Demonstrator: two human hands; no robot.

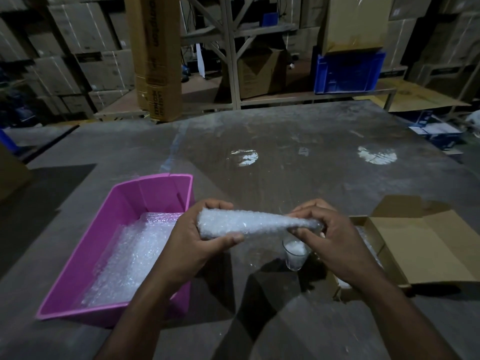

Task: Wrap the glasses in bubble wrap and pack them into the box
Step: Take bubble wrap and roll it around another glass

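Both hands hold a long roll of bubble wrap [249, 224] level above the table; whatever is inside it is hidden. My left hand [192, 240] grips the thick left end, thumb under it. My right hand [330, 237] pinches the narrow, twisted right end. Below the roll a clear glass [294, 254] stands upright on the table, partly hidden by my right hand. An open cardboard box [389, 258] lies to the right, its flap folded outward.
A pink plastic bin [109, 224] with sheets of bubble wrap inside sits at the left. The grey table [285, 157] stretches ahead, with light reflections on it. Stacked cartons, a tall carton and a blue crate [348, 71] stand behind.
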